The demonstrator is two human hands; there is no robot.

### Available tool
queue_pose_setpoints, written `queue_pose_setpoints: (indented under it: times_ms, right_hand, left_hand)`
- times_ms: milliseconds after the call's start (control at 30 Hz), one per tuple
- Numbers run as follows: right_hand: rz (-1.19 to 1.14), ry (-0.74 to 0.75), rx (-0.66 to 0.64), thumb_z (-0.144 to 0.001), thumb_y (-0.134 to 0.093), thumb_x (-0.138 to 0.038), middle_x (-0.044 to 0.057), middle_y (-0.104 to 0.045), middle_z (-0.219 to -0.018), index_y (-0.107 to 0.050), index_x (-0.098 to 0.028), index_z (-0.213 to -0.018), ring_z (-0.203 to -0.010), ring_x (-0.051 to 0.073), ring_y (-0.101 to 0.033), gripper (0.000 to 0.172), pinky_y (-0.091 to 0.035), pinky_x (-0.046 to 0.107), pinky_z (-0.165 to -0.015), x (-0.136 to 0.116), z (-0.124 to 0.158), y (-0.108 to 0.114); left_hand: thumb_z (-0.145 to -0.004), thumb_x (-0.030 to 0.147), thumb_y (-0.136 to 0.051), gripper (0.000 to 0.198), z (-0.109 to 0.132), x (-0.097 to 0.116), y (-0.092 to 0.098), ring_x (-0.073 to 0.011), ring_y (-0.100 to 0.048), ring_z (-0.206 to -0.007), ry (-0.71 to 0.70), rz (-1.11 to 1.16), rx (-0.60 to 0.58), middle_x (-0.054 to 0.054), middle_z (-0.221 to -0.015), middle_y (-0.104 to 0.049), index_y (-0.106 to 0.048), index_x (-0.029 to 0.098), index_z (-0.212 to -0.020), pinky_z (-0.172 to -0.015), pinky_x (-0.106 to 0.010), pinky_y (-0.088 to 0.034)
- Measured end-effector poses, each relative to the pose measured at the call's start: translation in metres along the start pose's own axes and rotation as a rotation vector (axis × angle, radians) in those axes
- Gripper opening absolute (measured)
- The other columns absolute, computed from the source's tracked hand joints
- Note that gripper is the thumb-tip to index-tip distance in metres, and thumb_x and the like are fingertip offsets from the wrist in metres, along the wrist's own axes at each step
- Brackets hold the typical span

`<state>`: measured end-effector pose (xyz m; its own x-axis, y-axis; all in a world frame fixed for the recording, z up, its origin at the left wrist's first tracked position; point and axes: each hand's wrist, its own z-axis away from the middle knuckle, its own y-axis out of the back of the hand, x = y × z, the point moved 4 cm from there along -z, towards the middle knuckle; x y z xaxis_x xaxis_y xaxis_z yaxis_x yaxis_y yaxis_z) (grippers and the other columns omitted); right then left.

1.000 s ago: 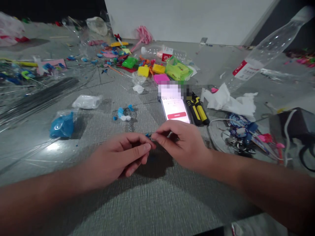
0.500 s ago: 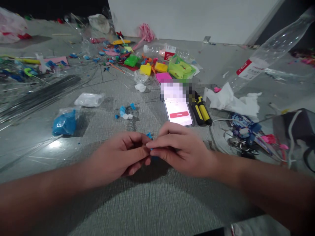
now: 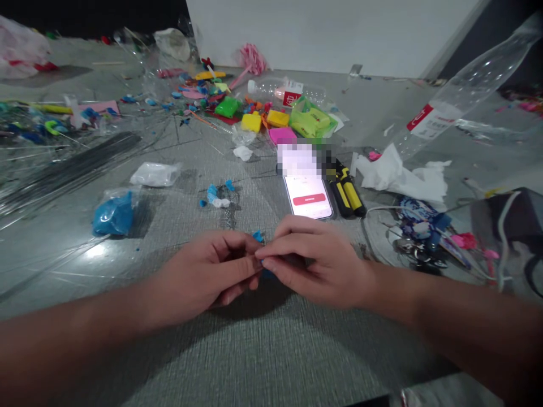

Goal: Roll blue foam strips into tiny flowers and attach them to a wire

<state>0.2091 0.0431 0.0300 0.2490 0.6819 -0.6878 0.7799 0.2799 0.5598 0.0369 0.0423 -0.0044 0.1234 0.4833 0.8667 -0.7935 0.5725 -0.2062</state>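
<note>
My left hand (image 3: 220,268) and my right hand (image 3: 314,260) meet above the grey table, both closed in a pinch with the fingertips touching. Between them is a tiny bit of blue modelling clay (image 3: 262,262), mostly covered by the fingers. More blue clay (image 3: 257,236) shows just behind the fingertips; whether it is the same piece, I cannot tell. Beyond my left hand lies a small curved row of blue and white clay pieces (image 3: 216,196). A bagged lump of blue clay (image 3: 113,215) sits to the left, with a clear packet of white material (image 3: 156,174) behind it.
A lit phone (image 3: 309,198) and yellow-black pliers (image 3: 348,195) lie beyond my right hand. Crumpled tissue (image 3: 399,172), a tilted plastic bottle (image 3: 462,96) and cables with keys (image 3: 424,254) are at the right. Dark wires (image 3: 76,161) and colourful clay packs (image 3: 251,121) lie farther back.
My right fingertips have shifted slightly against the left ones, over the blue clay. The whole view has moved a little; the table items stay where they were.
</note>
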Motion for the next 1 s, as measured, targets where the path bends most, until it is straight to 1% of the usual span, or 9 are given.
queue_pose_setpoints:
  times_ms: [200, 333, 467, 600, 667, 733, 867, 933, 1000]
  right_hand:
    - [-0.038, 0.007, 0.011, -0.095, -0.065, -0.019, 0.003, -0.067, -0.086, -0.070, -0.017, -0.102, -0.076, 0.012, -0.062, 0.009, -0.053, 0.025, -0.069, 0.002, 0.000, -0.001]
    - [-0.056, -0.026, -0.005, -0.094, -0.065, -0.019, 0.001, -0.066, -0.078, -0.069, -0.016, -0.097, -0.068, 0.010, -0.057, 0.006, -0.047, 0.024, -0.064, 0.002, 0.000, -0.003]
    - [-0.254, -0.234, -0.031, -0.092, -0.068, -0.023, -0.002, -0.062, -0.073, -0.067, -0.017, -0.096, -0.061, 0.008, -0.053, 0.007, -0.044, 0.020, -0.055, 0.010, 0.003, -0.007]
    - [-0.568, -0.503, -0.106, -0.088, -0.075, -0.031, -0.004, -0.057, -0.073, -0.064, -0.017, -0.100, -0.061, 0.008, -0.051, 0.022, -0.043, 0.019, -0.054, 0.021, 0.007, -0.013]
    - [-0.664, -0.549, -0.131, -0.085, -0.079, -0.031, -0.004, -0.057, -0.072, -0.064, -0.016, -0.100, -0.062, 0.008, -0.050, 0.026, -0.042, 0.019, -0.055, 0.024, 0.006, -0.013]
    - [-0.747, -0.552, -0.138, -0.086, -0.079, -0.031, -0.003, -0.058, -0.073, -0.065, -0.016, -0.097, -0.064, 0.008, -0.050, 0.023, -0.041, 0.019, -0.056, 0.024, 0.004, -0.012]
    - [-0.839, -0.559, -0.055, -0.097, -0.066, -0.033, -0.002, -0.058, -0.070, -0.068, -0.013, -0.091, -0.062, 0.007, -0.050, 0.020, -0.039, 0.019, -0.055, 0.024, 0.001, -0.008]
    - [-0.821, -0.585, 0.001, -0.098, -0.063, -0.032, -0.004, -0.055, -0.066, -0.068, -0.013, -0.091, -0.058, 0.006, -0.047, 0.021, -0.036, 0.019, -0.052, 0.026, 0.002, -0.008]
    - [-0.777, -0.576, 0.043, -0.098, -0.063, -0.030, -0.005, -0.053, -0.065, -0.066, -0.014, -0.091, -0.057, 0.006, -0.046, 0.018, -0.035, 0.019, -0.050, 0.026, 0.003, -0.008]
  left_hand:
    - [-0.094, 0.031, -0.064, 0.019, 0.001, -0.001, 0.001, -0.0017, -0.045, -0.043, -0.032, -0.041, 0.005, 0.004, -0.067, -0.062, -0.064, 0.015, -0.082, -0.041, -0.012, -0.032]
    - [-0.092, 0.030, -0.064, 0.021, 0.002, -0.001, 0.000, -0.0022, -0.044, -0.043, -0.031, -0.079, 0.008, 0.004, -0.063, -0.060, -0.062, 0.015, -0.077, -0.041, -0.013, -0.030]
    - [-0.090, 0.030, -0.068, 0.021, 0.003, 0.002, -0.002, -0.0023, -0.043, -0.043, -0.011, -0.098, 0.026, 0.005, -0.062, -0.060, -0.061, 0.015, -0.076, -0.041, -0.013, -0.029]
    - [-0.088, 0.027, -0.071, 0.022, 0.002, 0.005, -0.003, -0.0020, -0.043, -0.043, -0.024, -0.105, 0.010, 0.005, -0.062, -0.061, -0.061, 0.015, -0.072, -0.041, -0.013, -0.029]
    - [-0.088, 0.027, -0.072, 0.023, 0.002, 0.005, -0.004, -0.0020, -0.043, -0.043, -0.023, -0.096, 0.001, 0.005, -0.062, -0.062, -0.060, 0.015, -0.072, -0.041, -0.013, -0.028]
    - [-0.091, 0.032, -0.069, 0.027, 0.002, 0.005, -0.004, -0.0025, -0.043, -0.044, -0.033, -0.099, -0.005, 0.005, -0.061, -0.060, -0.059, 0.016, -0.073, -0.041, -0.013, -0.029]
    - [-0.097, 0.035, -0.061, 0.021, 0.005, 0.003, -0.006, -0.0057, -0.048, -0.051, -0.132, -0.195, 0.027, 0.005, -0.066, -0.059, -0.064, 0.018, -0.085, -0.046, -0.016, -0.037]
    - [-0.098, 0.030, -0.059, 0.016, 0.009, 0.003, -0.009, -0.0080, -0.053, -0.057, -0.241, -0.375, 0.074, 0.003, -0.071, -0.062, -0.066, 0.019, -0.089, -0.053, -0.019, -0.042]
    - [-0.096, 0.023, -0.059, 0.011, 0.015, 0.006, -0.015, -0.0106, -0.059, -0.066, -0.415, -0.615, 0.106, 0.002, -0.077, -0.066, -0.067, 0.019, -0.089, -0.062, -0.023, -0.046]
